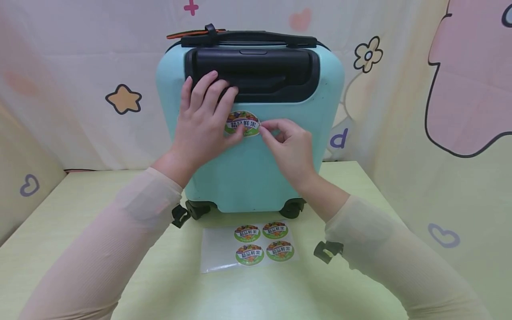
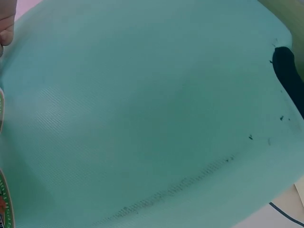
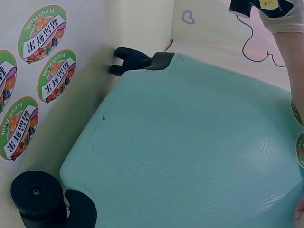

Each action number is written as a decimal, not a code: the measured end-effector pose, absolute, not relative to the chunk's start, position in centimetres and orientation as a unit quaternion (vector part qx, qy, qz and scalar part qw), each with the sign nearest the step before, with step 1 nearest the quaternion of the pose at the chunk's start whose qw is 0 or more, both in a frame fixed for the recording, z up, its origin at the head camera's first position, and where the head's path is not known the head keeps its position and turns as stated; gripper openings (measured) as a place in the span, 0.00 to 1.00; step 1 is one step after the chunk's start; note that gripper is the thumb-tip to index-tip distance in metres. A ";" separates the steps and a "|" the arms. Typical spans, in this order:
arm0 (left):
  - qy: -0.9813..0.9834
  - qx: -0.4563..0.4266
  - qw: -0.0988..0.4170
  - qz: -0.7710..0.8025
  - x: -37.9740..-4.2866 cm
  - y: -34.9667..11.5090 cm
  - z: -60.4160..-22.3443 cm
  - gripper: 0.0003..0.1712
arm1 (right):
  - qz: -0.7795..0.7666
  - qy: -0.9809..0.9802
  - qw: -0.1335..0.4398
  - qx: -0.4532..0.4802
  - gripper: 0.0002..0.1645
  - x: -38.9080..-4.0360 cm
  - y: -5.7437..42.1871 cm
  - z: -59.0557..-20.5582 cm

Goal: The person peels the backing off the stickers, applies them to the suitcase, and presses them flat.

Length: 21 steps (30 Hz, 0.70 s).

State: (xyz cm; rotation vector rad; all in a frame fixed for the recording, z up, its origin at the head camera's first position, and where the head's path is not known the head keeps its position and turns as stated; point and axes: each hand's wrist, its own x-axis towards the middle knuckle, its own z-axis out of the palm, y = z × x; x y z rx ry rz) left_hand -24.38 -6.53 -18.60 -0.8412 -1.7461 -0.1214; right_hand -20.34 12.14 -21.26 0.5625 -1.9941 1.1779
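A pale turquoise suitcase (image 1: 248, 178) stands upright with its black recessed panel near the top. On its front, just below that panel, is an oval fruit sticker (image 1: 242, 116) with white lettering. My right hand (image 1: 291, 149) pinches the sticker's right edge between thumb and fingers. The left hand (image 1: 204, 118) lies spread on the suitcase, fingertips over the black panel and thumb touching the sticker. In the right wrist view, two sticker edges show on the shell, an upper sticker (image 3: 296, 112) and a lower sticker (image 3: 300, 148). My left hand hides part of the shell in the head view.
A sticker sheet (image 1: 218, 249) with several oval stickers lies on the pale table (image 1: 160, 284) before the suitcase. Black wheels (image 1: 293, 208) touch the tabletop. A black carry handle (image 1: 256, 38) with an orange-edged tag tops the case. Patterned cloth (image 1: 80, 89) hangs behind.
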 end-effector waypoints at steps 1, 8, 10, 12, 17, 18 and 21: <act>-0.742 -0.357 0.565 -0.055 -24.3 -6.5 -18.5 0.29 | 0.458 -0.777 0.372 0.219 0.08 -20.3 12.1 -21.3; -0.735 -0.348 0.577 -0.072 -24.2 -6.3 -18.2 0.19 | 0.456 -0.778 0.373 0.218 0.08 -20.4 12.0 -21.2; -0.733 -0.345 0.581 -0.078 -24.2 -6.2 -18.0 0.16 | 0.456 -0.778 0.373 0.218 0.08 -20.4 12.0 -21.2; -0.733 -0.340 0.584 -0.076 -24.2 -6.1 -18.0 0.15 | 0.456 -0.777 0.374 0.219 0.08 -20.4 12.0 -21.2; -0.754 -0.333 0.565 -0.039 -24.1 -6.0 -18.5 0.32 | 0.454 -0.777 0.377 0.219 0.08 -20.3 12.0 -21.2; -0.757 -0.333 0.561 -0.032 -24.1 -6.0 -18.6 0.37 | 0.453 -0.777 0.378 0.219 0.07 -20.4 12.0 -21.2; -0.762 -0.334 0.555 -0.021 -24.1 -6.0 -18.8 0.43 | 0.453 -0.776 0.379 0.221 0.07 -20.4 11.9 -21.2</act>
